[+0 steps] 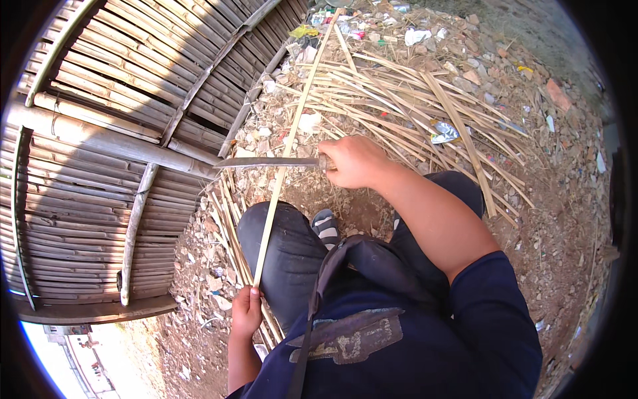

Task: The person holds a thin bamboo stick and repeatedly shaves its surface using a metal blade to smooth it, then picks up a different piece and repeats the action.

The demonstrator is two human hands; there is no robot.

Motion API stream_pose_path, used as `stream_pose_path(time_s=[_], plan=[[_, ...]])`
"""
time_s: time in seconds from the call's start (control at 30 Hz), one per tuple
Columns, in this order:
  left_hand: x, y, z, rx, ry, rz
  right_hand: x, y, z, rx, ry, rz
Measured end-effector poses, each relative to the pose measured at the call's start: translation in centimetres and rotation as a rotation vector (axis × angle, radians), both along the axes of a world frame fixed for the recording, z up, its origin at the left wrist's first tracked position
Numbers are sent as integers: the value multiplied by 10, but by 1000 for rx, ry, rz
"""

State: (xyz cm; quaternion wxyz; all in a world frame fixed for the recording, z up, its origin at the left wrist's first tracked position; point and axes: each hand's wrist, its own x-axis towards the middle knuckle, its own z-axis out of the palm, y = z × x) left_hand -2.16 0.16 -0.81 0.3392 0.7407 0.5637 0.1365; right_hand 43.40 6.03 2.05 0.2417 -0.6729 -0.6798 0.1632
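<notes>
My right hand (355, 161) is closed round the handle of a long narrow knife (266, 162), its blade pointing left. That blade lies across a long pale bamboo strip (269, 223); whether it touches the strip or passes just above, I cannot tell. Low at the left, my left hand (246, 312) pinches the near end of this strip, thumb on top. From there the strip runs over my left knee and away to the far ground. Beside my left leg lies a bundle of thin bamboo strips (229, 229).
Many split bamboo strips (372, 86) lie in a loose pile ahead. Among them one wider slat (458, 126) slants toward my right knee. A bamboo slat wall (113, 143) with pole braces stands close on the left. Stones, brick bits and litter (417, 36) cover the ground.
</notes>
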Motion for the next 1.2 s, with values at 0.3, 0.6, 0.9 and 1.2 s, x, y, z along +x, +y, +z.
stream_pose_path(time_s=[0.3,0.6,0.9,1.2], plan=[[12,-3,-11,222,200,-71,-3,12,-17,-173,-88,114],[17,1,-2,184,214,-113,-35,8,-16,-22,-144,227],[20,6,-2,115,116,-55,6,29,-29,-90,175,-173],[6,-2,4,-241,-169,-33,-27,5,-10,-171,-136,198]])
